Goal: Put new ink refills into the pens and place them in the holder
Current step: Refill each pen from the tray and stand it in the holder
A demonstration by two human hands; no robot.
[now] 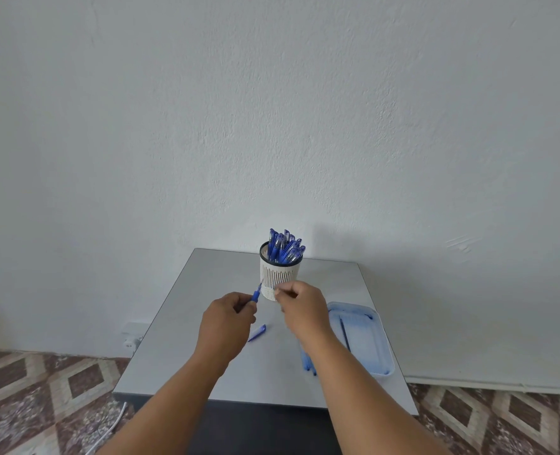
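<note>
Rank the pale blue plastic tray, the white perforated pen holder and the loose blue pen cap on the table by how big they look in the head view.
1. Pale blue plastic tray, though it lies nearer the camera.
2. White perforated pen holder.
3. Loose blue pen cap, clearly smallest.

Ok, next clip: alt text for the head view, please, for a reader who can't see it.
Over a grey table, the left hand grips a blue pen while the right hand pinches something small beside it. Behind them a white holder stands full of blue pens; a pen cap lies below and a clear tray sits right.
</note>
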